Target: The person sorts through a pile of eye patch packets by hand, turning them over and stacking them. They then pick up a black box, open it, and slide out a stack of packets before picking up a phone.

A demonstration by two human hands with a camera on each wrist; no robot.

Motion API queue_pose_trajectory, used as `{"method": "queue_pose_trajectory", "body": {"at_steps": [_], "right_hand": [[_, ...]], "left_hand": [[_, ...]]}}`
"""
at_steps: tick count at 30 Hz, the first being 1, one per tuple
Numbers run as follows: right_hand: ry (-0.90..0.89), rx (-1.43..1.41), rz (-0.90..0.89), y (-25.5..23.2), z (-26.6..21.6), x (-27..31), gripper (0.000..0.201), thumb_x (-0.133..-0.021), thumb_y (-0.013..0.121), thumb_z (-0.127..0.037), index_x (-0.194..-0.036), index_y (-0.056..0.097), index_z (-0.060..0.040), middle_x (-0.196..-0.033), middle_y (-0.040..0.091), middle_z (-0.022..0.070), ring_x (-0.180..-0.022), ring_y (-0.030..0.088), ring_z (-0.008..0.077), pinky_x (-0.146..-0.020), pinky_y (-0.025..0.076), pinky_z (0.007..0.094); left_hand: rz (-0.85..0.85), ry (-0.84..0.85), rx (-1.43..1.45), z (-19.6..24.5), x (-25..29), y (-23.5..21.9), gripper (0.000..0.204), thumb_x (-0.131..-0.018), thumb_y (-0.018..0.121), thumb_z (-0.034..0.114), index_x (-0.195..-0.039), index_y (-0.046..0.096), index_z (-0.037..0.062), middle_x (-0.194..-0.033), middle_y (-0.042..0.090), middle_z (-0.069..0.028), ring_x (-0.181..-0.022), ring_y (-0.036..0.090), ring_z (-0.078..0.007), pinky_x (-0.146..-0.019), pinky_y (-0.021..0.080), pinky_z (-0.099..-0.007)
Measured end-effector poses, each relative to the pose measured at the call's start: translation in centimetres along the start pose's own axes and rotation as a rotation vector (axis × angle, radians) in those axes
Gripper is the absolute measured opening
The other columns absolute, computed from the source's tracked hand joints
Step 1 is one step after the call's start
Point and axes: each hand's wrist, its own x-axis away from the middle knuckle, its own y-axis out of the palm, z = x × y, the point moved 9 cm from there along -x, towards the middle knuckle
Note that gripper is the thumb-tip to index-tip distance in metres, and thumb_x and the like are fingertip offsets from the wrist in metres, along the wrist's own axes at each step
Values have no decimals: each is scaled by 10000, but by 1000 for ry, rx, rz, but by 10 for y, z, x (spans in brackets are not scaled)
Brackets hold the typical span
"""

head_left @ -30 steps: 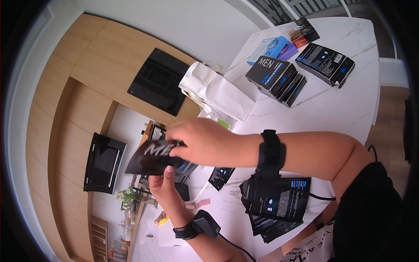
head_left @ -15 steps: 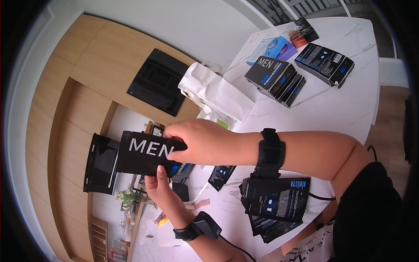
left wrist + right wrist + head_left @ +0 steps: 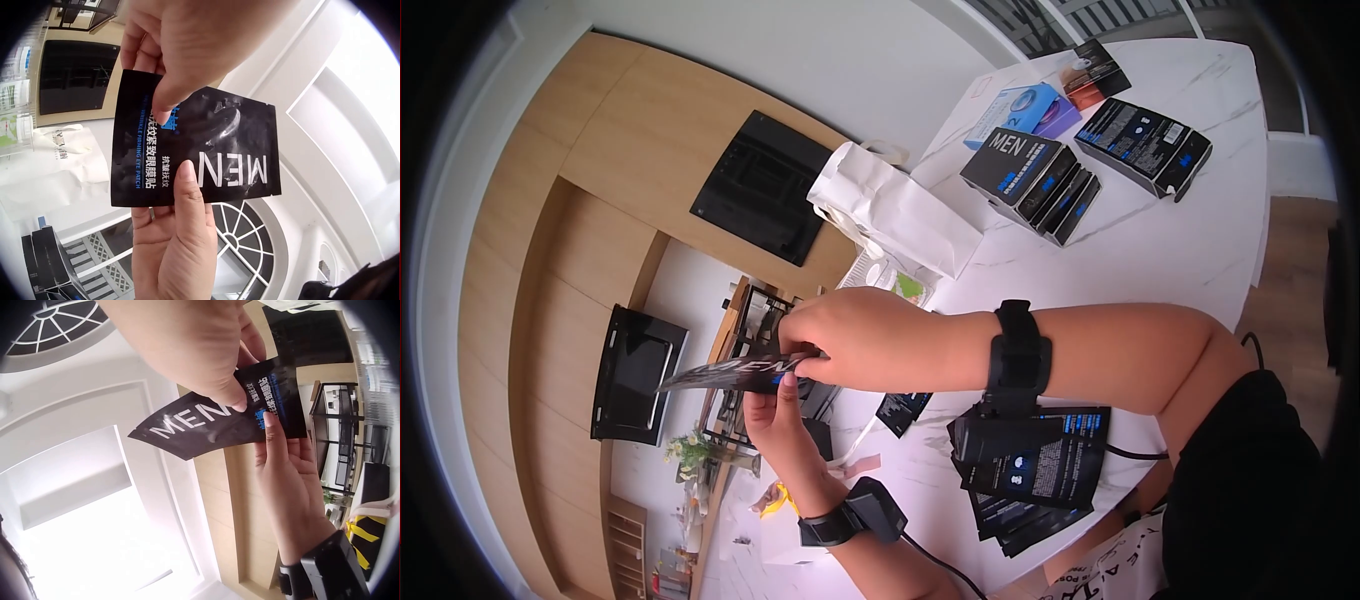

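Both hands hold a flat black eye-patch sachet [image 3: 725, 373] up in front of the body, its far end tilted nearly edge-on in the head view. My left hand [image 3: 785, 435] pinches it from the lower side, thumb by the blue lettering. From above, my right hand [image 3: 865, 338] grips it with the thumb near the N of MEN. In the left wrist view the sachet [image 3: 219, 134] shows its whole printed front and looks unopened. Seen from the right wrist, the sachet [image 3: 206, 428] bends towards its free end.
A pile of black sachets [image 3: 1035, 455] lies on the marble table near the body, one sachet [image 3: 905, 408] apart from it. Black MEN boxes [image 3: 1012, 165], another black box [image 3: 1145, 145], a blue box [image 3: 1010, 115] and a white paper bag [image 3: 910, 215] stand further right.
The sachet swings from a slanted view to facing the head camera, then tips to nearly edge-on now. Both hands keep their hold and turn slightly with it.
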Motion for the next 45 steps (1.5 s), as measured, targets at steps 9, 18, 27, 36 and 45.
{"method": "queue_pose_trajectory", "body": {"at_steps": [9, 18, 27, 36, 45], "right_hand": [[9, 104, 117, -16, 0, -4, 155, -764, 550, -155, -804, 521, -9, -760, 572, 152, -723, 567, 341, -627, 441, 428], [30, 12, 168, -28, -3, -4, 210, -758, 593, -194, -803, 518, -3, -746, 586, 151, -685, 575, 328, -595, 436, 405], [98, -20, 88, -19, -1, -1, 171, -722, 555, -125, -836, 570, 1, -758, 595, 172, -742, 582, 335, -662, 446, 418], [114, -94, -11, -8, 0, -2, 158, -742, 541, -119, -818, 561, 17, -735, 590, 200, -731, 578, 358, -644, 459, 407], [20, -34, 12, -13, -4, -4, 140, -770, 551, -142, -838, 536, -20, -677, 568, 179, -656, 559, 363, -599, 428, 424]], "left_hand": [[-92, 33, -2, 12, 5, 9, 256, -836, 561, 29, -1088, 530, 7, -1018, 588, -53, -911, 550, -103, -832, 427, -238], [-128, 32, 178, 15, 7, 10, 227, -856, 555, 99, -1071, 539, 28, -1005, 592, -51, -901, 558, -110, -817, 438, -255], [-52, -67, 272, 4, 4, 1, 174, -875, 528, 120, -1033, 521, 46, -972, 595, -42, -846, 577, -96, -806, 464, -259], [-29, -83, 134, 1, 4, 3, 125, -828, 584, 56, -946, 545, 43, -846, 584, -15, -681, 513, -64, -752, 457, -206], [-40, -104, 160, 4, 5, 2, 108, -818, 596, 55, -908, 538, 45, -791, 576, -18, -657, 495, -80, -742, 450, -241]]}}
